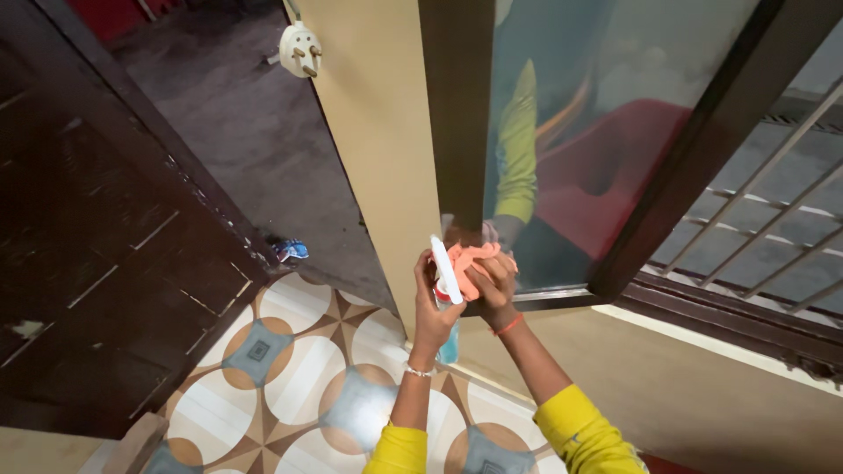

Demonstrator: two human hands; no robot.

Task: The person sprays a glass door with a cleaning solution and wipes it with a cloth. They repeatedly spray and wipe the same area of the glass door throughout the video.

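My left hand (432,303) grips a spray bottle (446,290) with a white trigger head and blue liquid in its lower part, held upright. My right hand (493,279) holds an orange cloth (468,262) bunched against the bottle's nozzle. Both hands are raised close together at the bottom corner of an open window pane (606,132), whose glass reflects yellow sleeves and the hands. Each wrist carries a thin bracelet.
The pane's dark wooden frame (457,114) stands against a cream wall (378,132). A barred window grille (773,219) lies to the right. At left an open dark wooden door (97,246), a white electrical plug (300,50) above, patterned floor tiles (299,377) below, a small blue wrapper (290,250).
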